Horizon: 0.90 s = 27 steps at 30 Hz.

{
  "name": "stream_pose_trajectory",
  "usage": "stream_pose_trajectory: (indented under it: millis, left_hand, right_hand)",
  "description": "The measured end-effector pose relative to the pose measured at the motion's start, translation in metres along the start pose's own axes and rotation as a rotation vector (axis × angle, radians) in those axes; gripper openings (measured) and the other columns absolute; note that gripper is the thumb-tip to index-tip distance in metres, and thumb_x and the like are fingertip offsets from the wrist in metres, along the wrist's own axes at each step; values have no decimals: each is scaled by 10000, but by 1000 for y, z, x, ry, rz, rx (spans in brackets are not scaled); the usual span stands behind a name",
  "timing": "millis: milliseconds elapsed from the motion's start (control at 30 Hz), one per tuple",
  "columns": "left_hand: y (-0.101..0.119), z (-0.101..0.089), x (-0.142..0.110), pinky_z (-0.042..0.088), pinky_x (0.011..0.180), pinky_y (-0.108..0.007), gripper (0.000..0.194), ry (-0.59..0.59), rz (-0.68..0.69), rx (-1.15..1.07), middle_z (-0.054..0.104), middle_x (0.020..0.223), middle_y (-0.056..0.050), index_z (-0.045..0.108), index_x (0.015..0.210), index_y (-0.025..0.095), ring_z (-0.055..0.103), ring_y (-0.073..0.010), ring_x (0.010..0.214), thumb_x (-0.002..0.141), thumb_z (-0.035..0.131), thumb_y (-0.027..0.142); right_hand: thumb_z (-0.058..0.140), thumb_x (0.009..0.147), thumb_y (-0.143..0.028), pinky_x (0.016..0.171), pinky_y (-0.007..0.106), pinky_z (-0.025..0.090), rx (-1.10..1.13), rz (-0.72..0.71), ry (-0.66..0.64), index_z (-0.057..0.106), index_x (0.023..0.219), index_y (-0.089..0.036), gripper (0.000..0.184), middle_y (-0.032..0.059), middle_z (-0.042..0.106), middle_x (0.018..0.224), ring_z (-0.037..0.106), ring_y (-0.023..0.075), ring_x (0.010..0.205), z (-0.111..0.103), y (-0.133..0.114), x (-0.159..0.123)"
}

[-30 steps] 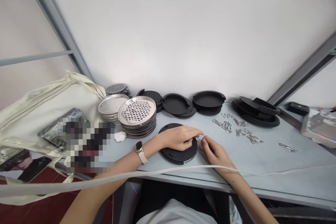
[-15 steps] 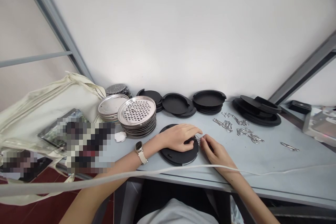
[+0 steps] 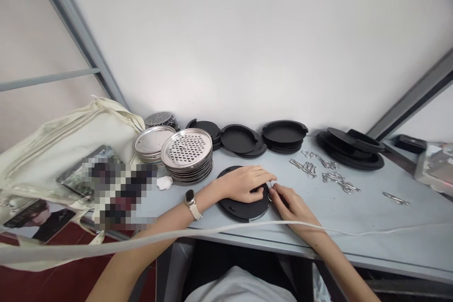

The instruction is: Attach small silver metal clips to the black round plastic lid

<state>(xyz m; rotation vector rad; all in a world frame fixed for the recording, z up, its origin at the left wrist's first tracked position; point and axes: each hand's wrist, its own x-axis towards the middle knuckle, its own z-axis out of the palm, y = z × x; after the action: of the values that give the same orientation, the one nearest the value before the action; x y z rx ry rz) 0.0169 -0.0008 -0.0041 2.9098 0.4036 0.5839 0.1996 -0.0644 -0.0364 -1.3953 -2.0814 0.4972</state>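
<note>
My left hand (image 3: pixel 244 184), wearing a watch, lies over a round black plastic disc (image 3: pixel 244 210) and steadies it against the table, its fingers curled near the right rim. Close by, my right hand (image 3: pixel 288 200) pinches a small metal wire clip (image 3: pixel 270 196) against that rim. The fingers partly cover the clip, so how it is seated on the disc cannot be made out. More silvery wire clips (image 3: pixel 340 183) lie loose to the right of my hands.
Stacked round metal grater plates (image 3: pixel 186 148) and plain metal discs (image 3: pixel 155 139) stand left. Black round parts (image 3: pixel 285 132) are piled along the wall. A white cable (image 3: pixel 219 230) crosses in front of my forearms. A cream bag (image 3: pixel 67 146) hangs at the left.
The view has shifted slightly. My right fingers have turned the clip a little at the disc's right rim, while my left hand stays on the disc.
</note>
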Motion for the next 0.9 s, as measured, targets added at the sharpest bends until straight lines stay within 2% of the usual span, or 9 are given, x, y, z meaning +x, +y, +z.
stream_pose_trajectory:
  millis: [267,700,900]
  left_hand:
    - [1,0,0,402,929,-337,367,16,-1,7,583,1089,-112,457,1172,117,515,-218,1001,805,445,118]
    - [1,-1,-1,421,856,-330,278,12,4,20,615,930,-85,534,1070,146,530,-204,893,812,436,115]
    - [2,-1,-1,423,871,-321,282,15,-6,-12,600,951,-95,530,1076,129,525,-203,921,812,436,104]
  right_hand:
    - [319,932,-362,547,266,396,75,22,6,430,664,-209,328,3,535,599,465,140,555,0,4,3]
    - [314,930,-390,537,256,413,126,45,3,458,676,-206,346,-9,515,591,472,139,552,-3,1,4]
    - [319,929,-391,546,254,410,131,47,1,475,687,-196,348,-7,510,604,465,137,566,-3,0,4]
